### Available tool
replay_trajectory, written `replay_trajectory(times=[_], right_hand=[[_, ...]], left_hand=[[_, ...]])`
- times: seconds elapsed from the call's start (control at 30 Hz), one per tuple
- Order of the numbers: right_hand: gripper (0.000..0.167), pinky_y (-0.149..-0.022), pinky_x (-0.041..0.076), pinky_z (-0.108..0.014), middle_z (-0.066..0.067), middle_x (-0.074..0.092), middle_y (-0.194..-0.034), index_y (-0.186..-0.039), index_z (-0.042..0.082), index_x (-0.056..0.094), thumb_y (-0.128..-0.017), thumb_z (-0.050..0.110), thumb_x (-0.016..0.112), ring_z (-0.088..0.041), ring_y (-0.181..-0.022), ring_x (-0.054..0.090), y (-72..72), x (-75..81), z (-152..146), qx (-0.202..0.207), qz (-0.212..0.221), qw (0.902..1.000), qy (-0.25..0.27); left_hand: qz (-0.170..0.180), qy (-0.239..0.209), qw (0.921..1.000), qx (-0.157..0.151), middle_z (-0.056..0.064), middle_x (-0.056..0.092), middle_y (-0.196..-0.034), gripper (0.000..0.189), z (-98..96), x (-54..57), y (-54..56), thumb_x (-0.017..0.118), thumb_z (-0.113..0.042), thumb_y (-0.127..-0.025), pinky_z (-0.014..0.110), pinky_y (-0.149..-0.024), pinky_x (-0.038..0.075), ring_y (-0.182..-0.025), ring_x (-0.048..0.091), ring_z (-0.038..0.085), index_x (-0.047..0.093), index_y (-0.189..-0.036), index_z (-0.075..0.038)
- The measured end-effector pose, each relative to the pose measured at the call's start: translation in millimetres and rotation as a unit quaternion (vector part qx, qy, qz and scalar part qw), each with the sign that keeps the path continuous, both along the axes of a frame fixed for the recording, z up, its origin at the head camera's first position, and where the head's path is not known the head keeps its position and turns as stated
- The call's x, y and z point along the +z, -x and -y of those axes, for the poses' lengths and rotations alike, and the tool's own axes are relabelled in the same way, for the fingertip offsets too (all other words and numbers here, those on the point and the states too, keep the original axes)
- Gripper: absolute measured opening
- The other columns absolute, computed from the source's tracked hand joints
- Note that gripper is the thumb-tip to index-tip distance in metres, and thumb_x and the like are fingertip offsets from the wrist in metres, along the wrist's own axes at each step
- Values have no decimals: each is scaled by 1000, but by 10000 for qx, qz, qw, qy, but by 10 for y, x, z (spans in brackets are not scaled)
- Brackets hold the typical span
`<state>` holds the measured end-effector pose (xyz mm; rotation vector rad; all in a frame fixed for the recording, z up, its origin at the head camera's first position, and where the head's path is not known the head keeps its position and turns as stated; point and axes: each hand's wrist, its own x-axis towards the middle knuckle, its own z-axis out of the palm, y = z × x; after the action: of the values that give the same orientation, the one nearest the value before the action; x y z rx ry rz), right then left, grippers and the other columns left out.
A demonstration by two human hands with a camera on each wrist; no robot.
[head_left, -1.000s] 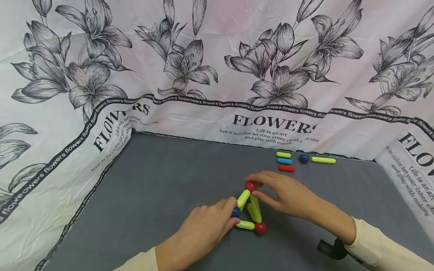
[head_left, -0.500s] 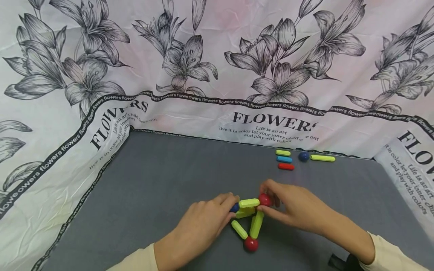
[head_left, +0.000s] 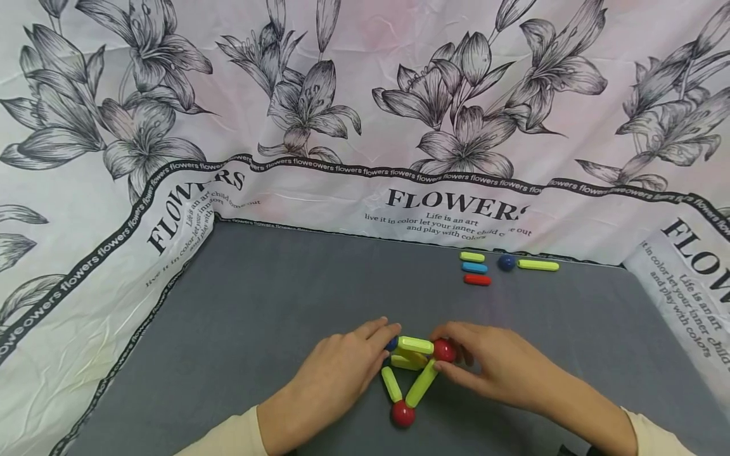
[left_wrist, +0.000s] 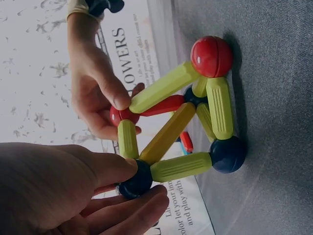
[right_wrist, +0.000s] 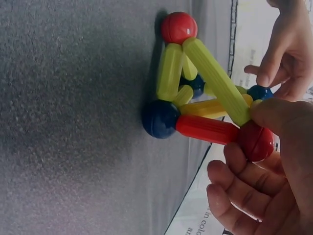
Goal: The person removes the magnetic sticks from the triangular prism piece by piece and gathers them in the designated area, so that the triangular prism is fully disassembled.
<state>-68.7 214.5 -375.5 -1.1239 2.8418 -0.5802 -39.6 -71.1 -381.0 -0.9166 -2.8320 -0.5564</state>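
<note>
In the head view, a ball-and-rod frame (head_left: pixel 421 383) stands on the grey desk (head_left: pixel 285 285) between two hands: the left hand (head_left: pixel 339 373) covers most of its upper blue ball (head_left: pixel 391 343), while the right hand (head_left: pixel 496 358) is at the upper red ball (head_left: pixel 444 349). Beyond the frame, near the flower-print cloth (head_left: pixel 319 202), lie a short lime rod (head_left: pixel 472 256), a blue rod (head_left: pixel 474 268) and a loose red rod (head_left: pixel 477 279) in a stack of rows, with a loose blue ball (head_left: pixel 506 262) and a long lime rod (head_left: pixel 538 265) just beside them. The left wrist view shows the left thumb and fingers pinching the upper blue ball, from which a yellow rod (left_wrist: pixel 167 132) slants down through the frame. In the right wrist view, the right hand's thumb and forefinger pinch the upper red ball, its other fingers loosely bent; a joined red rod (right_wrist: pixel 208 129) runs from that ball to a lower blue ball (right_wrist: pixel 160 119) on the desk.
</note>
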Motion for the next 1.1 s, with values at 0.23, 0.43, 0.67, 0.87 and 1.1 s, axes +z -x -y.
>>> replay_trajectory(times=[0.23, 0.43, 0.67, 0.87, 1.1], right_hand=[[23, -55, 47, -19, 22, 57, -84, -120, 30, 62, -102, 38, 73, 1, -65, 55, -8, -39, 39, -20, 587, 9977, 345], [23, -51, 46, -20, 21, 57, -80, -119, 30, 62, -101, 34, 75, 3, -60, 51, 7, -58, 66, -25, 674, 9960, 584], [17, -53, 46, -19, 21, 59, -87, -118, 33, 65, -103, 38, 72, 1, -65, 55, 9, -77, 85, -62, 525, 9968, 602], [16, -55, 48, -19, 20, 61, -90, -114, 34, 65, -102, 29, 74, 2, -67, 55, -24, -111, 133, -168, 446, 9948, 896], [15, -55, 47, -20, 22, 60, -87, -110, 37, 66, -102, 28, 74, 2, -66, 54, -50, -128, 167, -330, 307, 9939, 1004]], left_hand=[[103, 24, 9999, 5, 6, 69, -138, 40, 1, 3, 3, 71, -23, -104, 34, -66, 62, -87, 78, 21, 64, -143, -16], [164, 48, 9999, 4, 6, 69, -138, 41, 2, 9, 10, 72, -23, -103, 33, -67, 62, -86, 78, 20, 64, -143, -16], [207, 25, 9998, 3, 6, 69, -139, 43, 7, 1, 12, 73, -23, -103, 33, -69, 63, -86, 78, 20, 63, -144, -15], [135, 32, 9999, 16, 6, 69, -138, 43, 10, -4, 1, 72, -24, -103, 32, -67, 62, -84, 78, 19, 63, -144, -15], [79, 23, 10000, 2, 6, 69, -138, 43, 16, -10, -9, 72, -24, -103, 32, -67, 62, -85, 79, 18, 63, -144, -15]])
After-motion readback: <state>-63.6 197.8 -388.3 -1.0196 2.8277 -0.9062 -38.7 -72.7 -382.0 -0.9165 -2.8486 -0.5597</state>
